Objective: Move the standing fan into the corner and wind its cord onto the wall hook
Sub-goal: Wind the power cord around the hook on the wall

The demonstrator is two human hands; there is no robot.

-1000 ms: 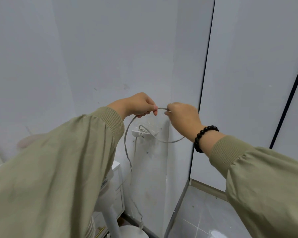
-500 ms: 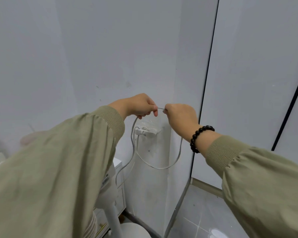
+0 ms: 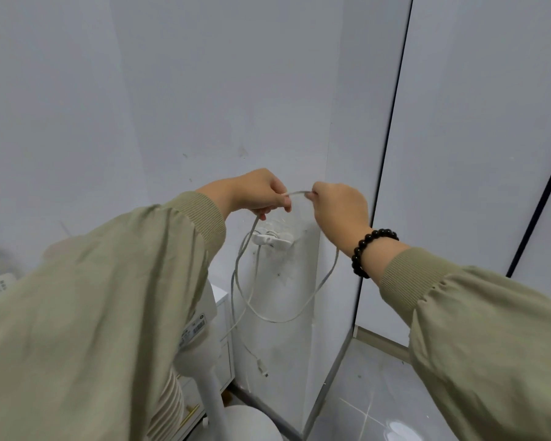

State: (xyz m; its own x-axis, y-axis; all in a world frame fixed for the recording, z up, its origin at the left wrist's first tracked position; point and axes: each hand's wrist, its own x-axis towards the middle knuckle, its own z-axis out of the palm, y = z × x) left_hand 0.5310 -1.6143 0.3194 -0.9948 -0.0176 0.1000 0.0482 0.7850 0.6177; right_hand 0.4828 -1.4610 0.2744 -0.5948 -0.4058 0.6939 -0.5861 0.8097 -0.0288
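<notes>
1. Cord (image 3: pixel 275 321): thin white cable. A short span is stretched between both hands just above the wall hook (image 3: pixel 272 238). From the right hand it sags in a deep loop well below the hook, and from the left it runs down past the hook. The plug end (image 3: pixel 263 370) dangles free near the wall.
2. Handling, my read: it's light, limp and smooth, with no stiffness to hold a coil. It'll slide off the hook unless kept taut. Pinch it close to the hook and feed it in short lengths. Don't pull by the plug end.
3. Left hand (image 3: pixel 258 192): grip closed, cord pinched between thumb and fingers.
4. Right hand (image 3: pixel 341 208): grip closed, cord end of the span pinched at the fingertips. Beaded bracelet (image 3: pixel 372 249) on that wrist.
5. I can't tell how many turns, if any, sit on the hook. The strands overlap there.
6. Standing fan (image 3: pixel 213 399): pole and round base at lower left, on the floor close to the corner and beside a white cabinet (image 3: pixel 225 332). Placement looks done and winding is in progress.
7. Versus 1 s ago: the right strand ran short and near hook level, and now it hangs as a long slack loop. Hands are in about the same spot, pinches unchanged.
</notes>
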